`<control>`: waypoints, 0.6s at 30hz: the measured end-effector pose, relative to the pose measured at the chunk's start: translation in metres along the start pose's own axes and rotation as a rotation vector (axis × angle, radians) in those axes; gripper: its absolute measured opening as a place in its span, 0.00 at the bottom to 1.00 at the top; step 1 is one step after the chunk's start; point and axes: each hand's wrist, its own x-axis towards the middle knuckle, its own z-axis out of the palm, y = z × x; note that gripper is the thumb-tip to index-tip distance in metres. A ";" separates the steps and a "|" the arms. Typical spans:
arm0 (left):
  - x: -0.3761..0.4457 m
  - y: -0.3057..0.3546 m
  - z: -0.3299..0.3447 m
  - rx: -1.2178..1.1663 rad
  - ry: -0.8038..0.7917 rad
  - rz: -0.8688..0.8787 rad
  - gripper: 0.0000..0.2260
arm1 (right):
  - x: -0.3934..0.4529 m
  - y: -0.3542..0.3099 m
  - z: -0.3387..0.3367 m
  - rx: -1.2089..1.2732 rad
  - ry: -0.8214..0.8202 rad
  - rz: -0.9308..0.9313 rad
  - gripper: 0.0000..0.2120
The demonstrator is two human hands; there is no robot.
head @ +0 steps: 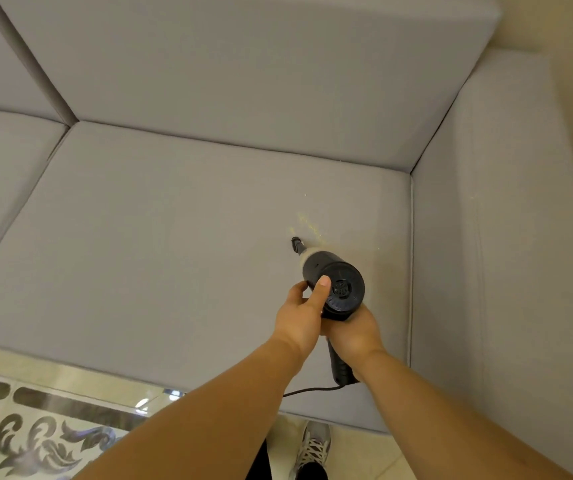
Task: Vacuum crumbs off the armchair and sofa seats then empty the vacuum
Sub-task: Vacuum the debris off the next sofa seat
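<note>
A black handheld vacuum (338, 285) points away from me over the grey sofa seat (174, 244). Its narrow nozzle tip (295, 242) touches the cushion beside a streak of yellowish crumbs (309, 225). My right hand (356, 332) grips the vacuum's handle from below. My left hand (300, 311) holds the side of the vacuum's body, with the thumb lying on its round rear cap. A black cord (313, 390) trails from the handle's end over the seat's front edge.
The sofa's back cushion (243, 71) rises behind the seat and its armrest (507, 237) stands at the right. A second seat cushion (4, 150) lies to the left. A patterned glass table (35, 427) sits at lower left. My shoe (313, 445) is on the tile floor.
</note>
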 end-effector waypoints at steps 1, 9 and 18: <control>0.001 0.001 -0.001 0.000 -0.005 -0.003 0.28 | 0.001 -0.001 0.001 -0.004 0.008 0.002 0.17; 0.016 0.022 -0.016 0.004 0.000 0.043 0.27 | 0.015 -0.024 0.017 -0.012 0.042 -0.027 0.15; 0.024 0.025 -0.031 0.070 -0.071 0.004 0.27 | 0.015 -0.027 0.026 -0.121 0.086 0.014 0.15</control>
